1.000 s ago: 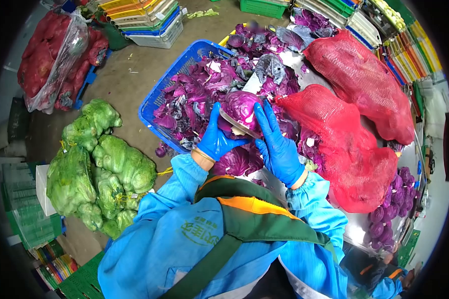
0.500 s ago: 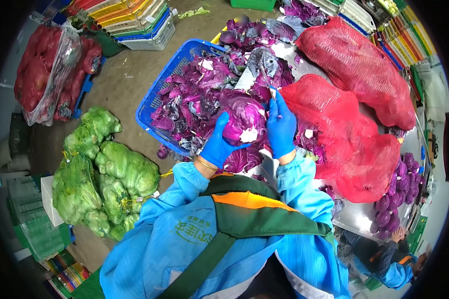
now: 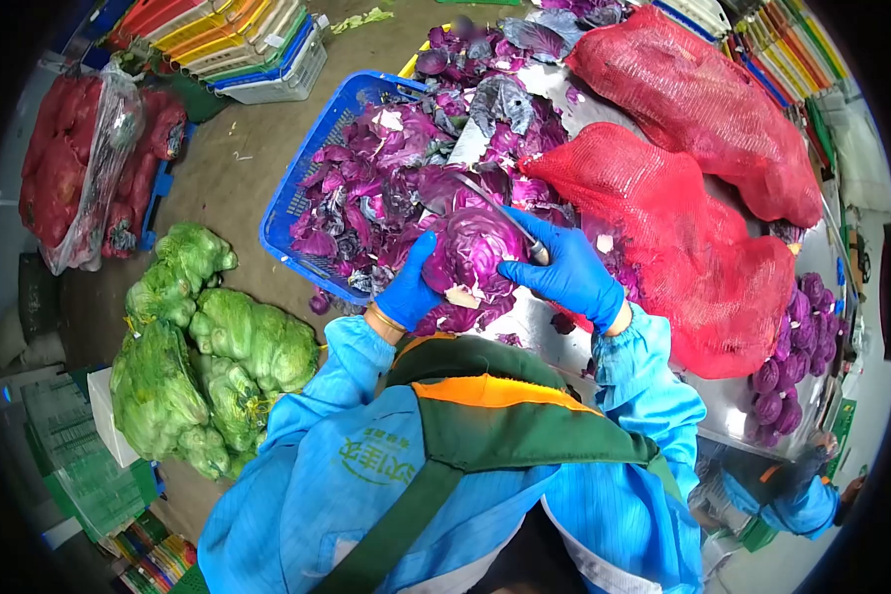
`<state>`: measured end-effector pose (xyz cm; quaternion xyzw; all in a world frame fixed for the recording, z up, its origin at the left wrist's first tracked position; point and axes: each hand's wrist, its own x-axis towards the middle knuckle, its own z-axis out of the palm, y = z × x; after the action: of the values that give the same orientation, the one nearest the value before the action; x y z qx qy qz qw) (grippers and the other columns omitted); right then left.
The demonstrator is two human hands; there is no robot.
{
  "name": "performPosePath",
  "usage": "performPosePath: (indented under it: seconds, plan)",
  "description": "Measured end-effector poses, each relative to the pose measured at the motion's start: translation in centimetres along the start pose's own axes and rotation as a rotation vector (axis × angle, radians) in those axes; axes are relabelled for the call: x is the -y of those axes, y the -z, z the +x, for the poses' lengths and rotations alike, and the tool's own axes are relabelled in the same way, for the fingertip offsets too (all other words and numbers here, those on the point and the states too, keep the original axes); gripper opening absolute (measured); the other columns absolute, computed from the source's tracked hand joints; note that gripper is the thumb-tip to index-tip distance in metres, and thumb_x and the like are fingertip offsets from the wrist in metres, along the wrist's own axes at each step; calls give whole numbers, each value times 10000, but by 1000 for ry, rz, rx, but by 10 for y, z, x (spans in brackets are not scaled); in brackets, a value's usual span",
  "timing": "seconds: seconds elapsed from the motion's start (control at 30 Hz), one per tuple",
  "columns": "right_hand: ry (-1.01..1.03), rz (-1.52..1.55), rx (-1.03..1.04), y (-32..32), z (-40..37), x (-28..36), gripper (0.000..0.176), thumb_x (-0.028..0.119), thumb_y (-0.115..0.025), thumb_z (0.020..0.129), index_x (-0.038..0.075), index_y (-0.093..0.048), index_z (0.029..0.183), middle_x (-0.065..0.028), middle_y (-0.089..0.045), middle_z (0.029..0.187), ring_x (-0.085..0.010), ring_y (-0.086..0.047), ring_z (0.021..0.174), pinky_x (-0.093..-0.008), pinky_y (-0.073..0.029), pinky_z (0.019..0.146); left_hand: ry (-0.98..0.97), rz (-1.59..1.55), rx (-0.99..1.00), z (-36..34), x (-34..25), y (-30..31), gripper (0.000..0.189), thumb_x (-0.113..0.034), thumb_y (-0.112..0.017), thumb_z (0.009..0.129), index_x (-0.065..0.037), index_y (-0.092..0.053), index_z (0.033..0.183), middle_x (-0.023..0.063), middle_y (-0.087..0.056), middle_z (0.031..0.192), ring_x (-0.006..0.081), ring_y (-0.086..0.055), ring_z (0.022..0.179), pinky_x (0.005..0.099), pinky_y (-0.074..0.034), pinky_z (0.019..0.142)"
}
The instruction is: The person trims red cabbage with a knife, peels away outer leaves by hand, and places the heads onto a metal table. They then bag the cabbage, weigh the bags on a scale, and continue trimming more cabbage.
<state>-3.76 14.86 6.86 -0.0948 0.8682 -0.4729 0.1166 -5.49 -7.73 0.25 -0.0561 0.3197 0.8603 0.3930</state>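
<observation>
A purple cabbage [image 3: 480, 243] with a pale cut stem sits in front of me. My left hand [image 3: 409, 287], in a blue glove, grips its left side. My right hand [image 3: 569, 267], gloved the same, is closed round the handle of a knife [image 3: 497, 206]. The knife's thin blade points up and left over the top of the cabbage, and the right thumb rests near the cabbage's right side. Beyond lies a blue basket [image 3: 285, 203] heaped with loose purple leaves [image 3: 366, 173].
Red mesh sacks [image 3: 703, 119] lie on the metal table [image 3: 733, 416] to the right, near several whole purple cabbages [image 3: 797, 342]. Bagged green cabbages [image 3: 252, 337] are on the floor at left. Stacked crates [image 3: 233, 45] stand behind. Another person [image 3: 787, 495] is at lower right.
My right hand has moved right and down and turned, bringing the knife from upright beside the cabbage to slanting across its top. The cabbage has turned in my left hand.
</observation>
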Motion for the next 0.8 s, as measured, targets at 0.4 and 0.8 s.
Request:
performPosePath:
  seconds: [0.4, 0.8]
  plan:
    - [-243, 718, -171, -39, -23, -70, 224, 175, -543, 923, 49, -643, 1080, -70, -642, 755, -117, -547, 553, -246, -441, 527, 92, -31, 118, -14, 24, 56, 812, -615, -515, 856, -106, -313, 1455, 143, -391, 1449, 308, -399, 1323, 485, -308, 1123]
    - [146, 346, -96, -23, -18, 3, 474, 145, -772, 784, 73, -605, 1222, -63, -681, 1104, -111, -648, 952, -273, -521, 794, 225, 6, 223, -2, 14, 62, 787, -624, -426, 904, -104, -276, 1476, 130, -343, 1486, 290, -359, 1351, 471, -250, 1148]
